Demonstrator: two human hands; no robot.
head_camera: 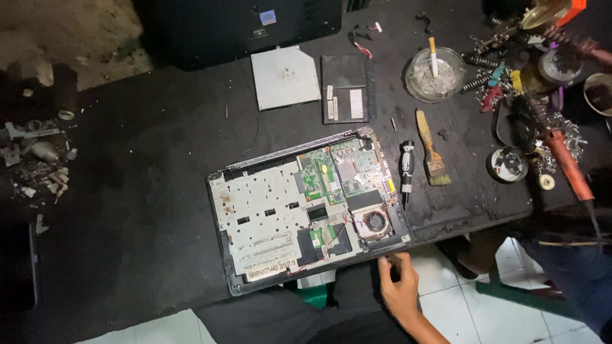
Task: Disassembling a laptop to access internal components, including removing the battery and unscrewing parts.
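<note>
One hand is seen at the bench edge, its fingers loosely curled, holding nothing, just beside the opened laptop. Its cover, drive and battery are already removed; board and fan are still mounted.

Dark workbench carrying an opened laptop, drive and ashtray. Screwdriver lies beside brush
</note>
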